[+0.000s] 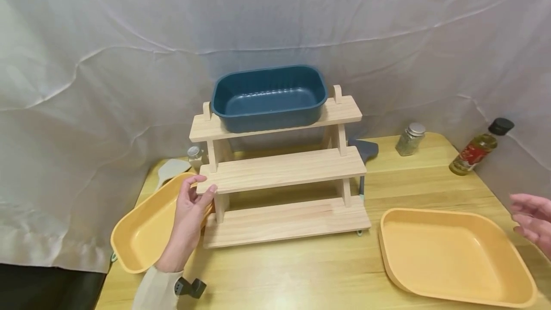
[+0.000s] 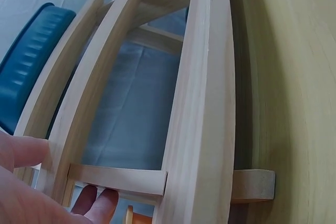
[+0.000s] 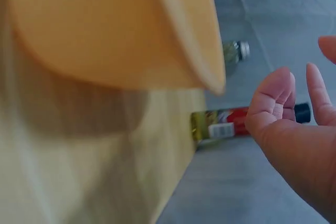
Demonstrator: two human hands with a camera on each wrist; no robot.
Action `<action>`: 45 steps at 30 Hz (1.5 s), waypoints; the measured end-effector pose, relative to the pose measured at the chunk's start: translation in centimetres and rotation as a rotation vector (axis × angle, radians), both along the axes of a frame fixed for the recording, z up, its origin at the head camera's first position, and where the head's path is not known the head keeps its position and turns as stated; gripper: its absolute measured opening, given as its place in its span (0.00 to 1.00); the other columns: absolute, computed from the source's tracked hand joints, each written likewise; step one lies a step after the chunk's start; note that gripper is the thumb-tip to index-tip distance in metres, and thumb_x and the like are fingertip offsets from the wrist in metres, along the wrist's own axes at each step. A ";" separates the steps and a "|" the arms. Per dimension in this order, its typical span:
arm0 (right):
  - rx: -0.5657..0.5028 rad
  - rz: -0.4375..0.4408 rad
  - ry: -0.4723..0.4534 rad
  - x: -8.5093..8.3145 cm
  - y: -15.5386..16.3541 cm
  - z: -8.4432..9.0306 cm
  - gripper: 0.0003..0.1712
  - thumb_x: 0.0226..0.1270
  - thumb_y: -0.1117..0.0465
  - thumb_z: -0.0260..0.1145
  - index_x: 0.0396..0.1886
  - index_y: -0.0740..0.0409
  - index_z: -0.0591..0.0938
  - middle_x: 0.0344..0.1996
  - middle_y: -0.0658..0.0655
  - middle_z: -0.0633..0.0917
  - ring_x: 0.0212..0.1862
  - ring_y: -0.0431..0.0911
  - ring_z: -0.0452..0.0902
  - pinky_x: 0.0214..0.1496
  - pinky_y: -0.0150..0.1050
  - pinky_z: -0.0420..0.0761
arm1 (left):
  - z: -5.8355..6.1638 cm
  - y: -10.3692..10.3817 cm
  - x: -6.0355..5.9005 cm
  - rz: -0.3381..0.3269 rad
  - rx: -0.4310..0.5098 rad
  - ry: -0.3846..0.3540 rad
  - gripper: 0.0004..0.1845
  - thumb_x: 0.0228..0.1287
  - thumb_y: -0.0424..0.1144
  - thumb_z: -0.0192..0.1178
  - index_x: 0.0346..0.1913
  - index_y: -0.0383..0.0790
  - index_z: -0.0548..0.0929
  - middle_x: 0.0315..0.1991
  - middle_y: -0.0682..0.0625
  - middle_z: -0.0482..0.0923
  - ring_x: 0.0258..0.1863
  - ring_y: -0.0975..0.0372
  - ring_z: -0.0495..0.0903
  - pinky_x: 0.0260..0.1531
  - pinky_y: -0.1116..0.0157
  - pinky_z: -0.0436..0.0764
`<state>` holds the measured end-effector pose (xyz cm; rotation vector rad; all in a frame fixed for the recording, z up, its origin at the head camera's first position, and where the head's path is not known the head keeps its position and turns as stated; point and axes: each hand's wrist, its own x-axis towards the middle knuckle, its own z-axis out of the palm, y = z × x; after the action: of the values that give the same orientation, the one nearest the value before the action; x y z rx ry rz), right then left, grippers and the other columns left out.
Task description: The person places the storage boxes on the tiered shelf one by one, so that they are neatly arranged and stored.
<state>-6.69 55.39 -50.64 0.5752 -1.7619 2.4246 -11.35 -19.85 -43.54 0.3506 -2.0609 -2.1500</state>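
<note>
Nearest me on the wooden tabletop [image 1: 301,271], front right: a wide yellow tray [image 1: 452,257], lying flat, nothing in it. My right hand [image 1: 531,221] hovers just beyond its right rim, fingers loose and spread, grasping nothing; the rt wrist view shows the same hand [image 3: 294,124] slack beside the tray's edge [image 3: 157,30]. Front left, my left hand [image 1: 191,209] grips the rim of a deeper yellow tub [image 1: 146,233], thumb over the near edge w/ fingers curled round it; the tub sits tilted at the tabletop's left edge, its right end tucked against the left post of a three-step wooden rack [image 1: 280,176]. From the lt wrist view, fingertips [image 2: 97,203] show behind the rack's lower crossbar [image 2: 121,179], w/ a sliver of the tub below. Rack stands mid-tabletop; bottom and middle steps bare, top step carries a dark blue tub [image 1: 269,97], upright. Behind the rack, left: a pale spatula [image 1: 172,169] and a small shaker [image 1: 194,154]; right: a grey utensil [image 1: 365,154], partly hidden. Farther right, a spice jar [image 1: 410,139], then an oil bottle w/ black cap [image 1: 478,149] near the far corner. White cloth backdrop [image 1: 129,61] closes the scene.
</note>
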 end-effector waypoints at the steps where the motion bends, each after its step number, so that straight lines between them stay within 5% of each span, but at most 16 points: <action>1: -0.015 0.033 0.018 0.0 0.3 -0.4 0.42 0.73 0.92 0.32 0.71 0.66 0.80 0.55 0.53 0.89 0.49 0.39 0.87 0.44 0.29 0.86 | 0.0 0.0 0.0 0.001 0.000 0.001 0.17 0.78 0.30 0.67 0.61 0.44 0.73 0.42 0.51 0.73 0.37 0.64 0.73 0.43 0.67 0.75; 4: 0.009 0.094 0.104 0.1 0.6 -1.4 0.42 0.70 0.93 0.30 0.72 0.71 0.76 0.57 0.56 0.87 0.49 0.39 0.86 0.41 0.27 0.84 | 0.0 -0.1 0.0 0.004 -0.001 0.001 0.17 0.78 0.30 0.67 0.61 0.44 0.73 0.42 0.51 0.73 0.37 0.64 0.73 0.43 0.66 0.75; 7: 0.156 0.015 0.158 0.5 0.5 -1.8 0.45 0.64 0.95 0.34 0.74 0.69 0.75 0.58 0.52 0.87 0.49 0.36 0.85 0.39 0.26 0.81 | 0.0 -0.2 0.1 0.004 -0.007 -0.005 0.17 0.78 0.30 0.67 0.61 0.44 0.73 0.42 0.51 0.73 0.37 0.64 0.73 0.44 0.66 0.76; 13: 0.341 -0.133 0.064 1.9 0.4 -2.1 0.47 0.62 0.94 0.44 0.75 0.60 0.79 0.56 0.46 0.86 0.51 0.32 0.84 0.42 0.25 0.82 | -0.1 -0.4 0.4 0.002 -0.008 -0.016 0.18 0.78 0.31 0.68 0.61 0.44 0.73 0.43 0.52 0.73 0.38 0.63 0.72 0.45 0.65 0.76; 17: 0.304 -0.011 0.122 1.7 0.8 -2.9 0.54 0.54 0.97 0.38 0.77 0.62 0.75 0.58 0.49 0.83 0.51 0.32 0.84 0.37 0.26 0.81 | -0.1 -0.4 0.4 0.008 0.001 -0.011 0.17 0.78 0.31 0.68 0.60 0.44 0.73 0.43 0.52 0.73 0.38 0.63 0.73 0.46 0.66 0.77; 20: 0.259 0.137 0.123 1.7 1.3 -3.6 0.57 0.52 0.99 0.34 0.80 0.64 0.71 0.61 0.51 0.82 0.56 0.35 0.85 0.41 0.28 0.84 | -0.1 -0.5 0.4 0.011 0.003 -0.009 0.17 0.78 0.31 0.68 0.60 0.45 0.73 0.43 0.52 0.73 0.38 0.64 0.74 0.47 0.65 0.77; 25: 0.258 0.237 0.049 2.3 2.0 -4.2 0.54 0.57 0.99 0.36 0.82 0.64 0.68 0.63 0.51 0.83 0.62 0.42 0.85 0.52 0.37 0.88 | 0.0 -0.5 0.3 0.020 0.004 0.000 0.16 0.78 0.30 0.67 0.59 0.45 0.74 0.42 0.52 0.73 0.38 0.64 0.73 0.46 0.65 0.77; 32: 0.285 0.315 -0.014 3.1 3.0 -4.5 0.57 0.57 0.99 0.38 0.83 0.57 0.68 0.65 0.48 0.84 0.59 0.45 0.87 0.43 0.47 0.91 | -0.3 0.0 0.2 -0.002 0.015 -0.002 0.17 0.79 0.31 0.67 0.60 0.45 0.73 0.43 0.52 0.72 0.38 0.64 0.73 0.46 0.66 0.76; 39: 0.149 0.466 -0.015 2.6 2.7 -4.5 0.59 0.57 0.99 0.33 0.85 0.59 0.63 0.61 0.59 0.86 0.54 0.58 0.89 0.33 0.58 0.86 | -0.3 0.0 0.0 0.006 0.010 0.011 0.16 0.78 0.31 0.67 0.59 0.45 0.73 0.43 0.52 0.73 0.38 0.64 0.72 0.45 0.66 0.76; 45: -0.011 0.570 -0.148 2.8 2.6 -3.8 0.53 0.68 0.95 0.29 0.87 0.57 0.61 0.74 0.63 0.79 0.68 0.59 0.81 0.54 0.60 0.84 | -0.3 0.1 0.1 0.008 0.000 0.007 0.17 0.78 0.31 0.68 0.59 0.45 0.74 0.42 0.52 0.72 0.37 0.64 0.72 0.44 0.66 0.76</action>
<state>-3.90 58.02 -54.45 1.0453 -1.8312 2.9020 -11.25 -19.78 -43.84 0.3500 -2.0520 -2.1434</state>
